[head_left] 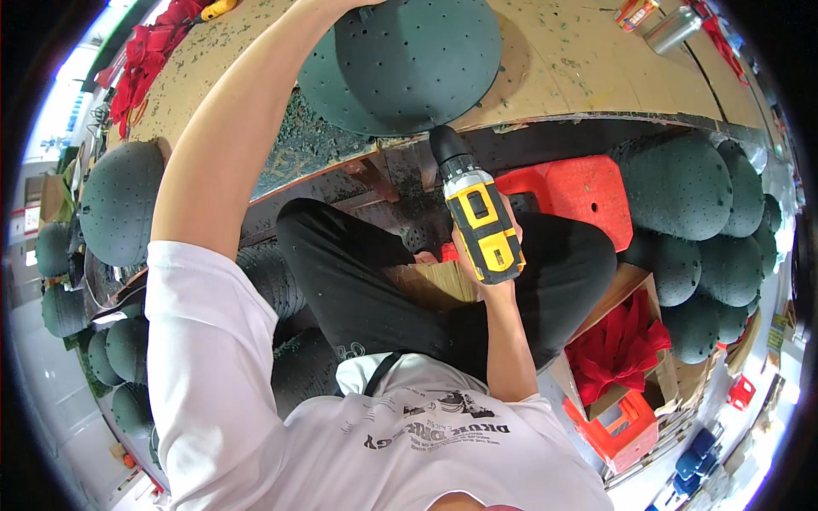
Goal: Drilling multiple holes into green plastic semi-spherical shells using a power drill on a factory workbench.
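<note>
Two bare hands show. The right hand point(465, 259) has its fingers wrapped around a yellow and black drill point(484, 223), its nose close to the lower rim of a dark green dome point(417, 64). The dome, dotted with small holes, lies at the near edge of the tabletop point(588, 77). The left hand point(354, 3), mostly cut off, is at the dome's upper side; how its fingers stand, I cannot tell.

A workshop, to judge by the drill point(484, 223), the worn bench point(588, 85) littered with dark green shavings point(313, 126), the dome point(417, 68) dotted with small holes, similar stacks point(690, 192) crowded about, and the box point(671, 375) of red cloth point(618, 353).
</note>
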{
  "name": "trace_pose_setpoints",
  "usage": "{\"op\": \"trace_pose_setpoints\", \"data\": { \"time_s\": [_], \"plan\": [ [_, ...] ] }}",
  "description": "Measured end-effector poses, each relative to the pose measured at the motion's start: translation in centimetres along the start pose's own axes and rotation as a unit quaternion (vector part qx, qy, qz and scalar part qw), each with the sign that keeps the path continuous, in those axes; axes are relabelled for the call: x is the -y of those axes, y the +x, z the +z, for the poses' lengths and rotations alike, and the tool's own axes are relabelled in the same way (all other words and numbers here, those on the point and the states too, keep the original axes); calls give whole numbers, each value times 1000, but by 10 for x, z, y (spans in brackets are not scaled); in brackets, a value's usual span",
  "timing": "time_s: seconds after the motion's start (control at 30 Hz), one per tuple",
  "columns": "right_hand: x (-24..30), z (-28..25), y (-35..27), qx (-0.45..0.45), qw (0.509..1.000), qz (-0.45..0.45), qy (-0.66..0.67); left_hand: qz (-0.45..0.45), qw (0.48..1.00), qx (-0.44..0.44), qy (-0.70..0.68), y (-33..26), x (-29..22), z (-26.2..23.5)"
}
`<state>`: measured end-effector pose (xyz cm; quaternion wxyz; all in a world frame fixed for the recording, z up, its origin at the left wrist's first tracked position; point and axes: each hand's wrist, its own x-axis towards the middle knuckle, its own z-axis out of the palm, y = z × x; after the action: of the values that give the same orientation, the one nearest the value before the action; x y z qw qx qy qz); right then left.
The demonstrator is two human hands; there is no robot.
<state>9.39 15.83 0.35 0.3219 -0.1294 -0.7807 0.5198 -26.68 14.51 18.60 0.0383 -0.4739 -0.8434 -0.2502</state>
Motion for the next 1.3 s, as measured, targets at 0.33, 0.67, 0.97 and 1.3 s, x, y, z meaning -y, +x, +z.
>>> {"op": "trace_pose_setpoints", "data": {
  "time_s": [0.33, 0.67, 0.97, 1.3],
  "plan": [
    [9, -13, -23, 0, 982, -97, -160, -26, 1000, 14, -5, -2, -6, -2],
    [61, -64, -48, 62, 959, -26, -277, -32, 999, 6, -19, -2, 0, -1],
    [123, -77, 32, 138, 946, 38, -290, -25, 999, -14, -28, -9, -3, -5],
    [126, -69, 52, 107, 983, -8, -148, -43, 998, 9, -33, -8, -1, -6]
  ]
}}
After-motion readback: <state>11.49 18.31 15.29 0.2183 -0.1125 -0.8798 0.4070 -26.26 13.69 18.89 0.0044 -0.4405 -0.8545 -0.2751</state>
